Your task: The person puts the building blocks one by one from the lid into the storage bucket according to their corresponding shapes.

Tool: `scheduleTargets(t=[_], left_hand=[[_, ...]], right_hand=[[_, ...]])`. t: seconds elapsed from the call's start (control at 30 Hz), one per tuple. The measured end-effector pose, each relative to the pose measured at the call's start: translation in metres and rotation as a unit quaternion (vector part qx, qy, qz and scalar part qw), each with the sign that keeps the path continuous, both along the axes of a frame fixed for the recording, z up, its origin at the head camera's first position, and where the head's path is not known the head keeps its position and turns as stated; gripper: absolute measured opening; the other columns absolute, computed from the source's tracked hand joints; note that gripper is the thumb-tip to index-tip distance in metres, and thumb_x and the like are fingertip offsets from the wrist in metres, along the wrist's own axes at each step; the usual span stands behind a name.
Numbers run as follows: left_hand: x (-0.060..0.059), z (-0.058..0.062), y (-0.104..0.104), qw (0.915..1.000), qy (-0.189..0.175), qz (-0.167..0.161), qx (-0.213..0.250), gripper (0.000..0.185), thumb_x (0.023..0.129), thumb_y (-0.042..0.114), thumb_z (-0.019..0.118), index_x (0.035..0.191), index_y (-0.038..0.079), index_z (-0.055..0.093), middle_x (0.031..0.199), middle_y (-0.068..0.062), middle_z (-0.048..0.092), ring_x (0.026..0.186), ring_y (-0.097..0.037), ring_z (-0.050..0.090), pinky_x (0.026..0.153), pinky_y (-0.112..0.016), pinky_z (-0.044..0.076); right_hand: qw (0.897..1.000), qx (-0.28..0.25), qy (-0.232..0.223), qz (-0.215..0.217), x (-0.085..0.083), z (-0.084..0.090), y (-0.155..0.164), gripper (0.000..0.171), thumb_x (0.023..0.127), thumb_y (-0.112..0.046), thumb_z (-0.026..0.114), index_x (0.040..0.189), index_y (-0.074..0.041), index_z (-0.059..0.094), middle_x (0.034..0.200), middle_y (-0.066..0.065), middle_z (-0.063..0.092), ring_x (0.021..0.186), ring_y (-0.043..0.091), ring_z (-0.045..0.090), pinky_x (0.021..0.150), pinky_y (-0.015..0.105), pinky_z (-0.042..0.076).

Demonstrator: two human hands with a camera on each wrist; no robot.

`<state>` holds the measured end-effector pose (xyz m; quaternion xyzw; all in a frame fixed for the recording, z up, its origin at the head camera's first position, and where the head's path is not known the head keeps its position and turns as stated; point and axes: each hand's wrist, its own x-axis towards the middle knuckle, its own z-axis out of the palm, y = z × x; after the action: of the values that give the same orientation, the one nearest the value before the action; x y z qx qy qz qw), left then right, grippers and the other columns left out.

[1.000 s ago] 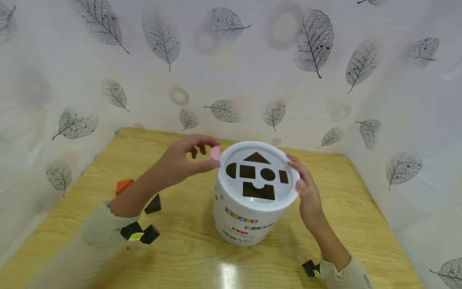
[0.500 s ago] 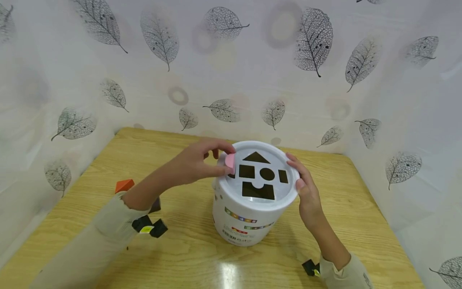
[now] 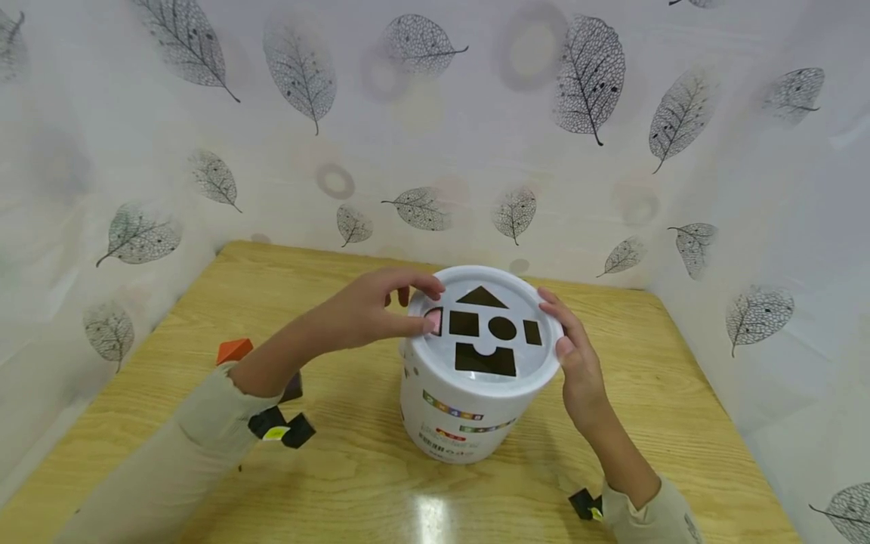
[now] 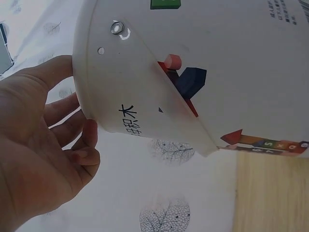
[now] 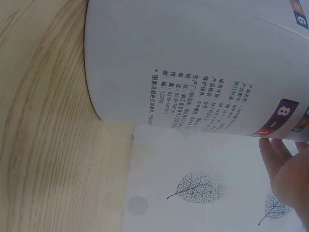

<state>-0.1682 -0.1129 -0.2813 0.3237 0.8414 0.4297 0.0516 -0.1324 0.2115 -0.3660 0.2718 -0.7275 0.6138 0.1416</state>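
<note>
A white bucket [image 3: 455, 412] stands on the wooden table [image 3: 353, 491]. Its lid [image 3: 485, 381] has cut-out holes: a triangle, a square, a circle, a small rectangle and an arch. My left hand [image 3: 433, 306] pinches a pink half-round piece [image 3: 433, 320] that sits low in the slot at the lid's left edge. My right hand [image 3: 559, 323] rests with nearly straight fingers against the lid's right rim. The left wrist view shows the bucket [image 4: 231, 53] close up with my palm beside it. In the right wrist view my right hand's fingers [image 5: 287, 164] lie by the bucket wall [image 5: 193, 48].
An orange triangular block [image 3: 233, 350] lies at the table's left, and a dark block [image 3: 293, 388] peeks out behind my left forearm. Leaf-patterned sheets [image 3: 435, 136] wall the table at the back and both sides.
My left hand carried the pink piece rightward from beside the lid onto its left slot, and the piece has sunk partly in. My right hand stayed on the rim.
</note>
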Motion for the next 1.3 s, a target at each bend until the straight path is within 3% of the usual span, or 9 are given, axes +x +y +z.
scheduleTargets(t=[0.37,0.6,0.83,1.1,1.3], left_hand=[[0.005,-0.008,-0.020,0.9993,0.015,0.023,0.026,0.039,0.092,0.033,0.074,0.129,0.028,0.064,0.123,0.012,0.063,0.101,-0.020,0.052,0.080,-0.040,0.043],[0.012,-0.017,-0.052,0.9963,0.014,0.075,0.040,0.035,0.095,0.033,0.071,0.129,0.029,0.063,0.123,0.010,0.063,0.099,-0.019,0.052,0.078,-0.034,0.045],[0.020,-0.039,-0.086,0.9923,0.019,0.121,0.013,0.036,0.098,0.032,0.067,0.133,0.025,0.061,0.125,0.008,0.063,0.097,-0.016,0.053,0.077,-0.030,0.044],[0.036,-0.071,-0.119,0.9868,-0.030,0.157,-0.026,0.041,0.099,0.040,0.064,0.139,0.029,0.056,0.130,0.007,0.059,0.098,-0.014,0.050,0.077,-0.031,0.045],[0.046,-0.091,-0.137,0.9837,-0.059,0.161,-0.055,0.049,0.098,0.041,0.065,0.143,0.023,0.053,0.137,0.000,0.057,0.098,-0.013,0.053,0.078,-0.030,0.046]], right_hand=[[1.000,0.000,0.018,0.003,0.001,0.003,-0.002,0.048,0.108,-0.024,0.034,0.147,0.003,0.042,0.162,0.010,0.032,0.155,0.023,0.018,0.120,0.022,0.023],[0.999,-0.007,0.032,0.005,0.003,0.005,-0.004,0.045,0.108,-0.021,0.034,0.146,0.003,0.044,0.161,0.010,0.035,0.154,0.022,0.021,0.119,0.022,0.023],[1.000,-0.013,0.014,0.000,0.002,0.004,-0.004,0.047,0.108,-0.024,0.036,0.146,0.003,0.043,0.162,0.011,0.034,0.155,0.023,0.019,0.120,0.022,0.022],[1.000,-0.015,0.014,0.000,0.002,0.002,-0.003,0.048,0.108,-0.025,0.036,0.146,0.003,0.044,0.162,0.010,0.034,0.155,0.023,0.019,0.120,0.022,0.022],[1.000,-0.018,0.008,0.000,0.001,0.001,-0.003,0.049,0.109,-0.027,0.036,0.146,0.005,0.042,0.162,0.011,0.033,0.155,0.023,0.018,0.120,0.023,0.021]])
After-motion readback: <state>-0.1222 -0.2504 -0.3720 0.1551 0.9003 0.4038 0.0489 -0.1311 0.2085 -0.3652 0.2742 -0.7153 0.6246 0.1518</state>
